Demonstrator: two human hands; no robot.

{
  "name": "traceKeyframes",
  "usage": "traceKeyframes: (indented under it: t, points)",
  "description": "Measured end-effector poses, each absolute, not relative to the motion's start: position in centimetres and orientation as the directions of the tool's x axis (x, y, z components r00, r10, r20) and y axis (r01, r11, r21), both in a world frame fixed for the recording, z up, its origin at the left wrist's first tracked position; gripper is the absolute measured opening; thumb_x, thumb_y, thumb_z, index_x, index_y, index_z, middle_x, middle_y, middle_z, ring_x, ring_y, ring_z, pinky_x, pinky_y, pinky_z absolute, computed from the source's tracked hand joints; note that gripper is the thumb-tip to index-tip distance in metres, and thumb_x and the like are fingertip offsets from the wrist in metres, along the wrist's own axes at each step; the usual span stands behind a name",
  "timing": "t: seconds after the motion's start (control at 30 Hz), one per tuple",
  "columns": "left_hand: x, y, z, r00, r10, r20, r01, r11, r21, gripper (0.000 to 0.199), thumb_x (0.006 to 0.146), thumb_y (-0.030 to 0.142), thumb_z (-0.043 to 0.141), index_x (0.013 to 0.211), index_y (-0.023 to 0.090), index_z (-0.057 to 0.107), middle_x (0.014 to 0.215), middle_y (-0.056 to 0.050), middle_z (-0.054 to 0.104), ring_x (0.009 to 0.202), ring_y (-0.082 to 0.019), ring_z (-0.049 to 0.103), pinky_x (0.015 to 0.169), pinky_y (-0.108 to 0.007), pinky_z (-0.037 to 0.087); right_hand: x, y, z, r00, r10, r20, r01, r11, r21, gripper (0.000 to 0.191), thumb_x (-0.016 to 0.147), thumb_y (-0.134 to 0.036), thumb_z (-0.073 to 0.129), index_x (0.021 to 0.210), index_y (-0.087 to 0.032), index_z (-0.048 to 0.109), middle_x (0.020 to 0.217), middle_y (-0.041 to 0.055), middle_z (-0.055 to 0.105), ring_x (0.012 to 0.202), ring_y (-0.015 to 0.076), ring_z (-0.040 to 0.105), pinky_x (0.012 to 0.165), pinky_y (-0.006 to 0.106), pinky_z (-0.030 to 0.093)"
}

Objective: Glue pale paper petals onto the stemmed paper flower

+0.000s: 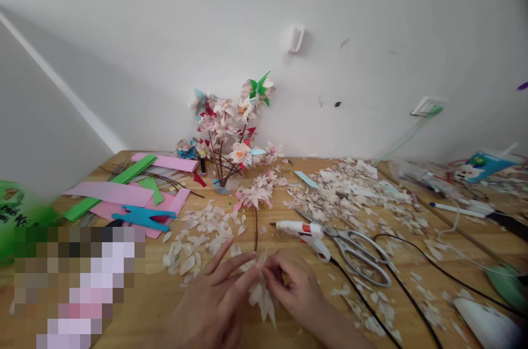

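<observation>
A cluster of pale dried petals point(264, 302) is held low in front of me, its tips pointing down. My left hand point(220, 296) grips it between thumb and forefinger, while other fingers of that hand stick out. From the other side my right hand point(295, 285) pinches at the same cluster with bent fingers; what lies right at its fingertips is hidden. Just beyond both hands, a finished-looking petal flower point(254, 195) on a brown twig stem lies on the wooden table. Loose petals point(212, 222) are scattered left of that stem.
A white glue gun point(299, 228) and large scissors point(363, 255) lie right of my hands, with black cords running toward me. Behind stands a vase of petal flowers point(225, 126). Crepe paper strips point(111, 193) cover the left, beside a green bag point(25, 217). Petals point(350, 186) heap at right.
</observation>
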State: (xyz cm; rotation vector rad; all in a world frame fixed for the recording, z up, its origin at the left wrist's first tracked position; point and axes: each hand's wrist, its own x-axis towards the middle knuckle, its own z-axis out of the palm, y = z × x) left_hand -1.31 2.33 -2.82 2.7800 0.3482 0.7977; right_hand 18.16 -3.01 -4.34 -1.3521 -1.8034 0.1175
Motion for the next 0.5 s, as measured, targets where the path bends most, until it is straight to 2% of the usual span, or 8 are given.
traceKeyframes:
  t: [0.07, 0.13, 0.23, 0.3, 0.37, 0.43, 0.5]
  points:
    - [-1.6, 2.4, -3.3, 0.769, 0.372, 0.519, 0.171, -0.903, 0.395, 0.079, 0.064, 0.001, 0.045, 0.137, 0.022, 0.022, 0.124, -0.009, 0.058, 0.128, -0.026, 0.038, 0.108, -0.056, 0.020, 18.3, -3.1, -4.4, -0.051, 0.833, 0.551, 0.737, 0.403, -0.542, 0.017, 0.082, -0.015, 0.047, 0.066, -0.018, 0.053, 0.056, -0.0008, 0.053, 0.051, 0.0121, 0.049, 0.049, 0.021, 0.034]
    - [-1.9, 2.4, -3.8, 0.694, 0.512, 0.506, 0.171, -0.800, 0.575, 0.077, 0.070, 0.005, 0.045, 0.139, 0.024, 0.014, 0.125, -0.009, 0.056, 0.131, -0.028, 0.031, 0.107, -0.057, 0.021, 18.5, -3.2, -4.5, -0.040, 0.851, 0.524, 0.721, 0.388, -0.575, 0.017, 0.082, -0.017, 0.047, 0.067, -0.018, 0.054, 0.057, -0.0004, 0.053, 0.053, 0.0126, 0.049, 0.051, 0.022, 0.034]
    - [-2.0, 2.4, -4.2, 0.620, 0.684, 0.384, 0.089, -0.548, 0.832, 0.069, 0.080, 0.012, 0.041, 0.139, 0.027, 0.008, 0.124, -0.011, 0.054, 0.126, -0.027, 0.039, 0.104, -0.054, 0.027, 18.5, -3.1, -4.7, 0.026, 0.918, 0.396, 0.601, 0.302, -0.740, 0.015, 0.083, -0.021, 0.050, 0.069, -0.018, 0.055, 0.060, -0.0002, 0.054, 0.056, 0.0131, 0.049, 0.054, 0.023, 0.035]
    - [-1.8, 2.4, -4.4, 0.617, 0.729, 0.297, 0.009, -0.384, 0.923, 0.065, 0.082, 0.019, 0.042, 0.139, 0.029, 0.011, 0.120, -0.011, 0.054, 0.122, -0.027, 0.043, 0.103, -0.052, 0.026, 18.3, -2.9, -4.9, 0.075, 0.973, 0.219, 0.377, 0.176, -0.909, 0.016, 0.081, -0.029, 0.055, 0.069, -0.019, 0.055, 0.060, -0.0012, 0.052, 0.055, 0.0124, 0.047, 0.053, 0.022, 0.034]
    - [-1.5, 2.6, -4.6, 0.621, 0.749, 0.230, -0.077, -0.233, 0.969, 0.065, 0.082, 0.026, 0.046, 0.139, 0.028, 0.015, 0.114, -0.009, 0.055, 0.120, -0.027, 0.044, 0.104, -0.051, 0.023, 18.0, -2.6, -5.1, 0.062, 0.998, -0.003, 0.039, -0.006, -0.999, 0.024, 0.072, -0.040, 0.065, 0.067, -0.019, 0.054, 0.057, -0.0034, 0.049, 0.051, 0.0107, 0.042, 0.049, 0.021, 0.032]
    - [-1.0, 3.0, -5.0, 0.636, 0.746, 0.198, -0.197, -0.092, 0.976, 0.069, 0.078, 0.033, 0.053, 0.138, 0.028, 0.020, 0.107, -0.008, 0.057, 0.117, -0.026, 0.046, 0.104, -0.051, 0.023, 17.6, -2.4, -5.3, 0.009, 0.984, -0.179, -0.261, -0.170, -0.950, 0.033, 0.057, -0.044, 0.075, 0.063, -0.019, 0.054, 0.056, -0.0047, 0.048, 0.047, 0.0092, 0.039, 0.048, 0.021, 0.031]
    - [-0.6, 3.7, -5.5, 0.692, 0.702, 0.169, -0.293, 0.059, 0.954, 0.076, 0.069, 0.036, 0.060, 0.136, 0.029, 0.024, 0.102, -0.006, 0.061, 0.115, -0.026, 0.049, 0.103, -0.050, 0.024, 17.3, -2.2, -5.3, -0.013, 0.964, -0.266, -0.415, -0.247, -0.876, 0.034, 0.049, -0.041, 0.080, 0.062, -0.019, 0.057, 0.057, -0.0038, 0.052, 0.048, 0.0098, 0.041, 0.049, 0.022, 0.033]
